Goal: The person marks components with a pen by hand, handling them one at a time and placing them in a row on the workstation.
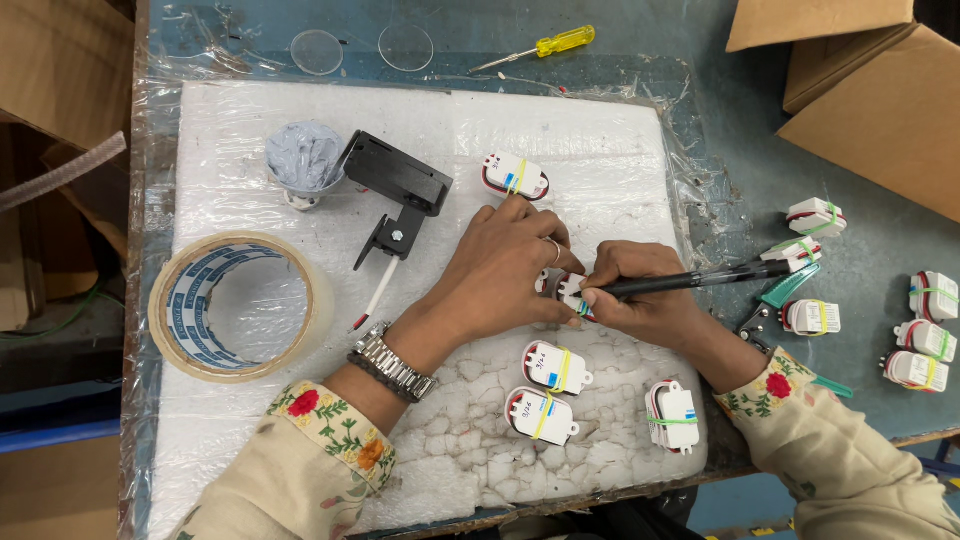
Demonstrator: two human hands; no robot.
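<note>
At the middle of the white foam pad [300, 130], the left hand [500, 270] presses flat over a small white module [572, 295], fingers together pinning it down, while the right hand [650, 300] comes in from 3 o'clock, its fingers pinching a black pen [700, 281] whose tip meets the module's label. Writing cleanly likely calls for a steady hold and light strokes. Both wrists rest low on the foam. More banded modules [545, 390] lie at 6 o'clock; a tape roll [175, 290] sits at 9 o'clock.
</note>
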